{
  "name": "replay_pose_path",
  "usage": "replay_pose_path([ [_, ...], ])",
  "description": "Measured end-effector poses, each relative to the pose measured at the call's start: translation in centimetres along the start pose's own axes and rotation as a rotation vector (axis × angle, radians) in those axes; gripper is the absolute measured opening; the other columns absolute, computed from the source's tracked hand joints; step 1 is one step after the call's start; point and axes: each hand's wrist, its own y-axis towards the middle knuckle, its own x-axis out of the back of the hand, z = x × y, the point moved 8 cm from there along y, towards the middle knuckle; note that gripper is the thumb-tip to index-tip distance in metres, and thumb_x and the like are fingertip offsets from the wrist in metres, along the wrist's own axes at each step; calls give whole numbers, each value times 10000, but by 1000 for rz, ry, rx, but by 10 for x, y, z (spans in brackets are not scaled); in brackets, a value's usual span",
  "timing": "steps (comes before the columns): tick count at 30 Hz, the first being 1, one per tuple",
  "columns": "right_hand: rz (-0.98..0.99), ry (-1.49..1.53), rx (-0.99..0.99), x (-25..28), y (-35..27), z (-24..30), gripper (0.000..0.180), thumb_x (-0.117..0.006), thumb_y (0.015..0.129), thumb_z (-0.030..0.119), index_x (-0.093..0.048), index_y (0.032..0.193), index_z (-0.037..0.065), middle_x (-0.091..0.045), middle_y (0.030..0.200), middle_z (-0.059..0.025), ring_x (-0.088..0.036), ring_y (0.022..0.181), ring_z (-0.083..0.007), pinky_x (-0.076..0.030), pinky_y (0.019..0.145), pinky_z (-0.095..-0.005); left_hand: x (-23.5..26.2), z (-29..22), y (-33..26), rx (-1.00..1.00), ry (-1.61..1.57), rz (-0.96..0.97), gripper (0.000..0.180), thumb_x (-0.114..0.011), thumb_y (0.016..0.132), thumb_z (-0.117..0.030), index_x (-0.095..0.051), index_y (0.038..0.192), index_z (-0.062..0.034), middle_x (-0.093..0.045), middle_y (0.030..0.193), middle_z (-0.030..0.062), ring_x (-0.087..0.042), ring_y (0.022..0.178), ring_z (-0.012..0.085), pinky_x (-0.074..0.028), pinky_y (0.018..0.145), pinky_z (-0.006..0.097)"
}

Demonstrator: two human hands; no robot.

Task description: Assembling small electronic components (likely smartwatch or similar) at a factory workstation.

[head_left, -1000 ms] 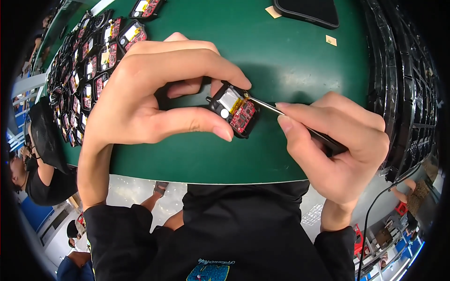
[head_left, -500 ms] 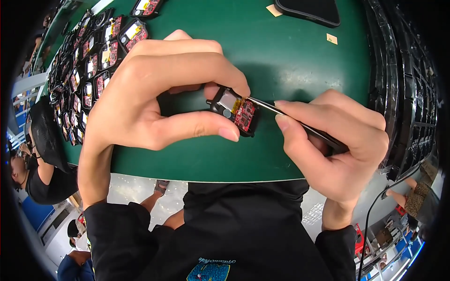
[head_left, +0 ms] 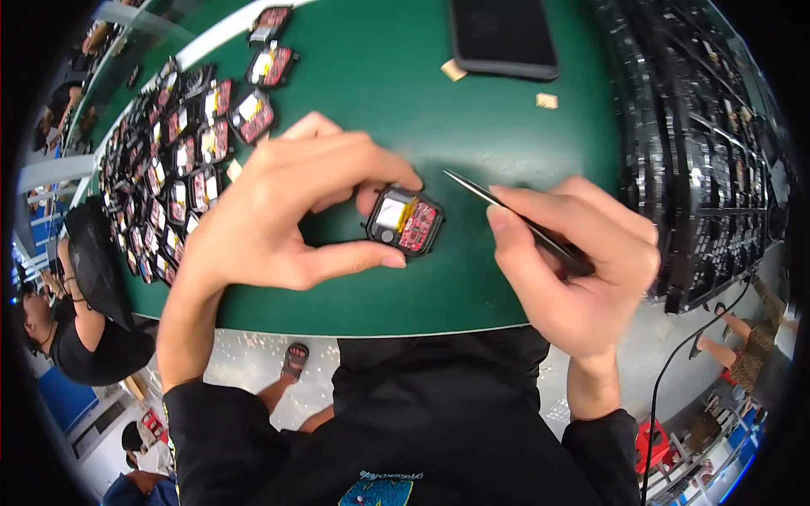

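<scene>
On the green table (head_left: 363, 308) are one dark phone-like slab (head_left: 504, 38), two pale paper slips (head_left: 547, 101) near it, black trays (head_left: 675, 169) along the right side, and at left a crowd of open-backed cases (head_left: 186, 156) packed too closely to count. One further case, the small black device (head_left: 407, 222) with a red circuit board, is pinched at its edges by the left hand's (head_left: 283, 207) thumb-and-forefinger grip, while the right hand's (head_left: 582, 261) grip presses closed on one pair of tweezers (head_left: 474, 189), tips apart from the device. Green surface separates the device from the table's near edge, with a broader stretch toward the slab.
</scene>
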Motion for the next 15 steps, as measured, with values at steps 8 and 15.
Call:
replay_pose_path([
  [8,-97,107,-8,1,-9,-1,160,-841,885,8,-840,1043,-17,-694,751,-60,-575,519,-109,-436,483,-296,10,-16,-4,-72,170,-103,542,-1037,722,-295,-818,1153,-51,-650,783,33,-587,685,194,-454,657,320],
  [15,-94,185,2,-2,-13,-12,151,-798,925,55,-817,1040,-41,-739,831,-140,-690,586,-263,-545,549,-376,70,-42,112,-158,30,-213,508,-1042,711,-276,-811,1097,-40,-702,802,29,-528,592,83,-402,549,259],
])
